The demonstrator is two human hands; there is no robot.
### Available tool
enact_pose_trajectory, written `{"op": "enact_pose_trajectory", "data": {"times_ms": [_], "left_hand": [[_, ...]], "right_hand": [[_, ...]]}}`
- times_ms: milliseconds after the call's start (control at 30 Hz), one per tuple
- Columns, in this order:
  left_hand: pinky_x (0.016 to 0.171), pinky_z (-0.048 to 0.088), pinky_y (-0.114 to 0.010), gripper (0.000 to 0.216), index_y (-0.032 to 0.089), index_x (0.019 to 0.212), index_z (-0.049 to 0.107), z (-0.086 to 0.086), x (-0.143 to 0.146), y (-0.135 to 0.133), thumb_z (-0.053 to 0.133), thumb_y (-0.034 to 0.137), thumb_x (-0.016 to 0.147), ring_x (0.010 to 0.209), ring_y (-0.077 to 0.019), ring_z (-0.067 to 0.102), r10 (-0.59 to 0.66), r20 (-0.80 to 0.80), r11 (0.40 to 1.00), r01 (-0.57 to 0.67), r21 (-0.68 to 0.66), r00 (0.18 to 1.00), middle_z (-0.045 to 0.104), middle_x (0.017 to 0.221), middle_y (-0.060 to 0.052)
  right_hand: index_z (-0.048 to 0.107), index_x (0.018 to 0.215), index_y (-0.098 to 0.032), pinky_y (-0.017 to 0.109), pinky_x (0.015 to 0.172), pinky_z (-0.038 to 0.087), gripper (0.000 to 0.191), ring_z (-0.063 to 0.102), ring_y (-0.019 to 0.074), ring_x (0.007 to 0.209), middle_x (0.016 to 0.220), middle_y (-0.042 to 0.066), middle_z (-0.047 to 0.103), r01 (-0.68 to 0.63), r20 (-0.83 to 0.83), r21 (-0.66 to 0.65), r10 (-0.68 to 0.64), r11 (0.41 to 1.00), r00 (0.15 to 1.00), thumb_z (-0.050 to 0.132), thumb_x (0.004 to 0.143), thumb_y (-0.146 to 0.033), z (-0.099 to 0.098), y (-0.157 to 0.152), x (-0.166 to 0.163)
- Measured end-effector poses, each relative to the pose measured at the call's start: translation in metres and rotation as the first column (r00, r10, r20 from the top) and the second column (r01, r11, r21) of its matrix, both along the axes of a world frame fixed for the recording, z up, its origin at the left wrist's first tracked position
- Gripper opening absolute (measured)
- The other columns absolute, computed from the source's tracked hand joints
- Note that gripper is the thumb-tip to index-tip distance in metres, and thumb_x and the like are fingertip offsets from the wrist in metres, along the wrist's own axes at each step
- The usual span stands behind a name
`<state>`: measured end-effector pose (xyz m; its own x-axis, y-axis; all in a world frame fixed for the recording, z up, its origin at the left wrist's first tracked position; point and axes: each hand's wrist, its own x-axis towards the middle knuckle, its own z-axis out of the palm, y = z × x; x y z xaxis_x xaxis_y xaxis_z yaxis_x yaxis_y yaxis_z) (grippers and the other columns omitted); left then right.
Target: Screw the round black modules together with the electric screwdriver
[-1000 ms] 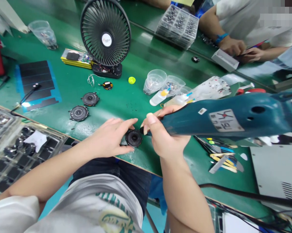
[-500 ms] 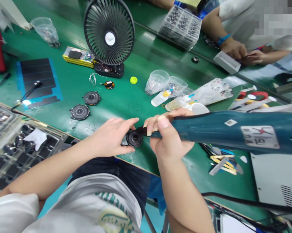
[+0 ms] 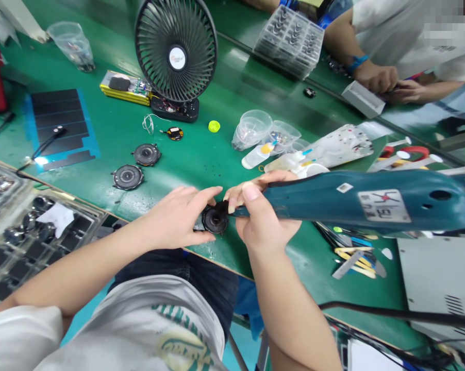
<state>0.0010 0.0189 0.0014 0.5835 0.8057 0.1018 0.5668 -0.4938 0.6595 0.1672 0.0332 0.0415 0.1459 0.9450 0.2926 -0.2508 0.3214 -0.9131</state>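
Note:
Near the table's front edge, my left hand [image 3: 182, 216] holds a round black watch case [image 3: 214, 220] between thumb and fingers. The case lies face up, with a dark ring and a small centre window. My right hand [image 3: 265, 214] is closed round the narrow front of a long teal power tool [image 3: 325, 201]. The tool's dark tip is over the upper right of the case; whether it touches cannot be made out. Two similar round watch cases, one [image 3: 128, 176] nearer and another [image 3: 146, 154] behind it, lie to the left of my hands.
A black fan [image 3: 177, 58] stands at the back. Plastic cups [image 3: 251, 129] and small glue bottles [image 3: 258, 154] are beyond my right hand. Tweezers and blades [image 3: 356, 257] lie by a grey metal box [image 3: 437, 278]. Trays of parts [image 3: 35, 242] sit at left. A co-worker's hands [image 3: 387, 82] work opposite.
The power tool has shifted left, and its tip has come further over the watch case. My right hand moved slightly left with it. My left hand has stayed on the case.

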Motion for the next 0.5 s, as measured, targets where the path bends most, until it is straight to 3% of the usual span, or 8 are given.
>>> {"op": "enact_pose_trajectory", "data": {"times_ms": [133, 333, 500], "left_hand": [[0.102, 0.05, -0.049, 0.086, 0.019, 0.15, 0.042, 0.0004, 0.001, 0.0014, 0.087, 0.04, 0.08, 0.118, -0.0346, 0.068, 0.012, 0.018, 1.0, -0.012, -0.027, 1.0, 0.072, 0.132, -0.012], [0.099, 0.051, -0.048, 0.082, 0.019, 0.147, 0.044, -0.0021, 0.0008, 0.0017, 0.086, 0.04, 0.081, 0.117, -0.0347, 0.068, 0.01, 0.037, 1.0, -0.01, -0.007, 0.999, 0.07, 0.133, -0.014], [0.099, 0.051, -0.047, 0.082, 0.02, 0.147, 0.043, 0.0001, 0.0011, 0.001, 0.086, 0.039, 0.08, 0.115, -0.0339, 0.069, 0.013, 0.022, 1.0, -0.012, -0.015, 1.0, 0.072, 0.125, -0.011]], "right_hand": [[0.056, 0.096, -0.026, 0.028, 0.051, 0.052, 0.031, 0.058, 0.0114, 0.044, 0.06, -0.012, 0.06, -0.048, 0.073, -0.017, 0.049, 0.999, 0.996, 0.084, 0.083, -0.024, 0.0005, 0.004, -0.0006], [0.057, 0.083, -0.024, 0.033, 0.064, 0.056, 0.026, 0.057, 0.0122, 0.056, 0.068, -0.007, 0.057, -0.114, 0.304, -0.082, 0.134, 0.99, 0.943, 0.08, 0.091, -0.033, -0.0035, 0.0067, 0.0014], [0.056, 0.088, -0.024, 0.031, 0.058, 0.054, 0.028, 0.055, 0.0117, 0.051, 0.065, -0.008, 0.058, -0.088, 0.243, -0.053, 0.099, 0.995, 0.965, 0.081, 0.091, -0.036, -0.004, 0.0053, 0.0012]]}}
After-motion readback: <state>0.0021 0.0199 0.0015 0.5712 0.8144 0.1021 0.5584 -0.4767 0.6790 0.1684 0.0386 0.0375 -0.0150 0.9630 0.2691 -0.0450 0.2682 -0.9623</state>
